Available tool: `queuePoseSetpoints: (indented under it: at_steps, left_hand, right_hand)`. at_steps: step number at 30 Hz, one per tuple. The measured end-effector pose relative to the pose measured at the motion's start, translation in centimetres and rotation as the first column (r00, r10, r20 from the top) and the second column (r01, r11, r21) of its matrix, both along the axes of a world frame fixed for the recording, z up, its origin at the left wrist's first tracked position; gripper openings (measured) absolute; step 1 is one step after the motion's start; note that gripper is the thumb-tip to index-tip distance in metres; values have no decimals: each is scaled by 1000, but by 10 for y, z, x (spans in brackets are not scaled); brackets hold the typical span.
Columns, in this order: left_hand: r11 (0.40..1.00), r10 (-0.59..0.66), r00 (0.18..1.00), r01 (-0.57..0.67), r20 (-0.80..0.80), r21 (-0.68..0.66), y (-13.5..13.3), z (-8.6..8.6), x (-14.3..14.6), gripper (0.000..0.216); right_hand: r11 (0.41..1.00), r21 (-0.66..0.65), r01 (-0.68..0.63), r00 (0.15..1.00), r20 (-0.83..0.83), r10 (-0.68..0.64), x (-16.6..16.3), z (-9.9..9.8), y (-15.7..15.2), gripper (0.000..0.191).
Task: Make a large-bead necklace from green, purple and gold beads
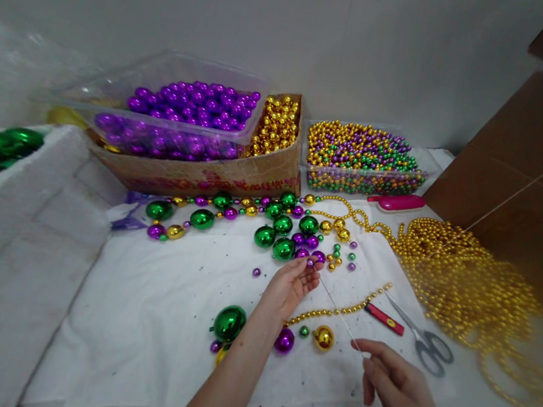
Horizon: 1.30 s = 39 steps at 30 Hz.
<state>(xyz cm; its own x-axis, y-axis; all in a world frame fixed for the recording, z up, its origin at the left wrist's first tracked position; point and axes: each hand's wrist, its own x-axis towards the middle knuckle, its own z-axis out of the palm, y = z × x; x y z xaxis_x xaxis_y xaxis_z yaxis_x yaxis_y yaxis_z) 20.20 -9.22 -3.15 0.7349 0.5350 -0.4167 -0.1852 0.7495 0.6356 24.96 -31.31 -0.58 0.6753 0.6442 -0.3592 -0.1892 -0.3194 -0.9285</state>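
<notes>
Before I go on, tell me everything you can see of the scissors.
The scissors have slim, silvery, metallic-looking blades and two grey loop handles. They lie flat on the white work surface, blades together or nearly so, tips pointing away and to the left. The red lighter lies just left of the blades. The tips end by the gold bead strand; whether they touch is unclear. The right hand is near but not touching.
</notes>
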Motion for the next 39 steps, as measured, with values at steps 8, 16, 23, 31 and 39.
queuePoseSetpoints:
  at_steps: [8, 16, 23, 31, 39]
  left_hand:
    - [980, -170, 985, 165, 39, 115, -3, -1, -3, 20]
    - [741, 117, 938, 136, -325, 658, 6, 5, -10, 24]
    - [-8, 652, 630, 562, -422, 827, 41, 6, -10, 36]
    - [244, 539, 728, 346, -423, 906, 41, 8, -5, 43]
    - [990, 131, 991, -132, -6, -41, 34, 22, -24, 17]
  right_hand:
    - [996, 39, -84, 996, -11, 84, 4, -4, 8, 35]
    - [988, 144, 56, 988, -151, -34, 2, -10, 26, 32]
    - [989, 128, 79, 973, -226, -49, 1, -18, 20, 33]
    - [992, 110, 65, 975, -221, -40, 2, -15, 19, 38]
    - [998, 56, -13, 979, -203, 24, -14, -2, 15, 39]
